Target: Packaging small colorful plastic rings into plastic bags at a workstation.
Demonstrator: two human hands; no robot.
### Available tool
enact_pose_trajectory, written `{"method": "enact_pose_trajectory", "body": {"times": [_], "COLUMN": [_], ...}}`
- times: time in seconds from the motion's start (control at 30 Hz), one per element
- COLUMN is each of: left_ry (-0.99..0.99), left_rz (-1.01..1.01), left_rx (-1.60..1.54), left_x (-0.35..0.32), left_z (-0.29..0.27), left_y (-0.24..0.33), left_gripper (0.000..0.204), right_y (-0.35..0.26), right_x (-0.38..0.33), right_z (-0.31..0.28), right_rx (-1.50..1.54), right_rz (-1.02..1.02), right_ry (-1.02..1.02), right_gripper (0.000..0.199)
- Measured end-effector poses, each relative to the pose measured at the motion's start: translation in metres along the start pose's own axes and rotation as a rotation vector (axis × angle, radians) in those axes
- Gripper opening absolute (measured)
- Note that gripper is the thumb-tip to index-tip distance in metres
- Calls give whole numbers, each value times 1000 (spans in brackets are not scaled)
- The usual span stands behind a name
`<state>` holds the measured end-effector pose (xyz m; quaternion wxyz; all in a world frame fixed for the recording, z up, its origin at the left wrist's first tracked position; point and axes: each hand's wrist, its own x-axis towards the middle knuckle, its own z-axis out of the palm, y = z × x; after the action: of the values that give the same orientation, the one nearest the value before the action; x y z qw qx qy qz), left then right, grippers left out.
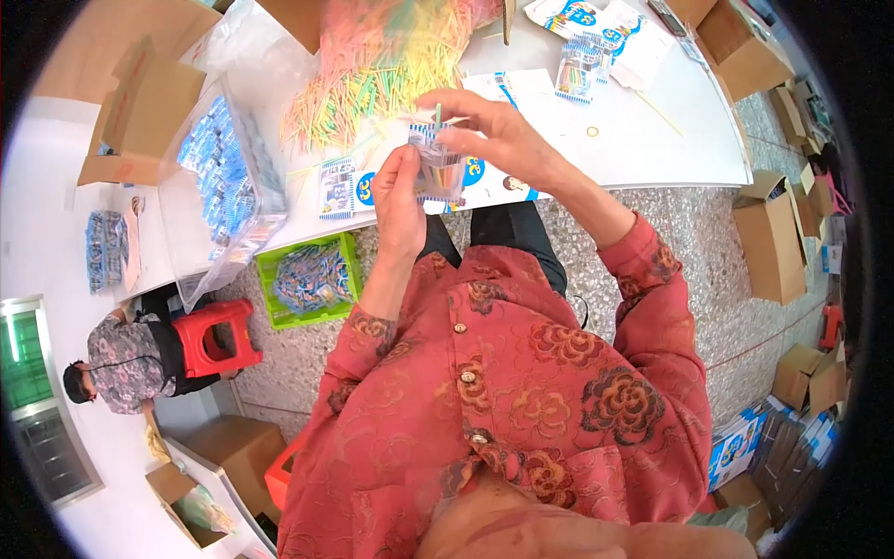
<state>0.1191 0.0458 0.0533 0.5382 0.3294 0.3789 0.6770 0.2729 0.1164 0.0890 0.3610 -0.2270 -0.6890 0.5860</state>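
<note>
Clear plastic packet (440, 175) up in front of the wearer's chest, above the near edge of the white table (684, 149); held close to upright. Small, roughly rectangular, taller than wide. Upper edge banded in blue-and-white stripes; a similar blue-and-white trim along the bottom. Film glossy, a little creased, catching light. Dark printing, too small to make out, across the upper front. Through the lower half: slim contents side by side, yellowish to tan and pinkish; exact kind unclear.

Left hand (402, 197): gripping the packet by its left side, thumb laid on the front, other fingers mostly behind it.

Right hand (494, 135): at the packet's upper right, fingers bent, thumb across the top front. A short green stick (438, 115) stands upright at the packet's top edge, by these fingertips; cannot tell whether they pinch it or whether it is inside the film.

A striped-edge sachet (337, 188) of similar make lies flat on the table, left of the left hand. Beyond the hands, a loose heap of thin sticks (372, 102), yellow, green, orange and pink. Left of these, a clear plastic bin (270, 177) with many blue-and-white packets (219, 168); below the table edge, a lime-green crate (277, 315) with more packets (315, 277).
</note>
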Motion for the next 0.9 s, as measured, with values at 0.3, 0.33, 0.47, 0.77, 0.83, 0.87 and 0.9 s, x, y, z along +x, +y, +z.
{"method": "enact_pose_trajectory", "body": {"times": [0.3,0.33,0.47,0.77,0.83,0.87,0.9], "left_ry": [-107,-107,17,-65,-119,-130,-106], "left_rz": [-16,-17,-82,-7,1,-7,4], "left_rx": [9,9,-139,180,340,331,417], "left_x": [1,1,4,14,18,19,20], "left_z": [0,2,10,4,-1,-3,-5], "left_y": [-7,-7,-2,-8,-8,-9,-10], "left_gripper": [19,19,21,20,17,17,15], "right_y": [-1,-1,-1,25,38,40,40], "right_x": [-4,-5,-5,-15,-17,-17,-17], "right_z": [-3,-1,-5,-19,-25,-25,-26], "right_rx": [-303,-285,49,-200,-291,-191,-91], "right_rz": [-131,-79,-140,60,-21,84,189], "right_ry": [8,19,274,177,204,183,165], "right_gripper": [34,34,30,20,20,21,21]}}
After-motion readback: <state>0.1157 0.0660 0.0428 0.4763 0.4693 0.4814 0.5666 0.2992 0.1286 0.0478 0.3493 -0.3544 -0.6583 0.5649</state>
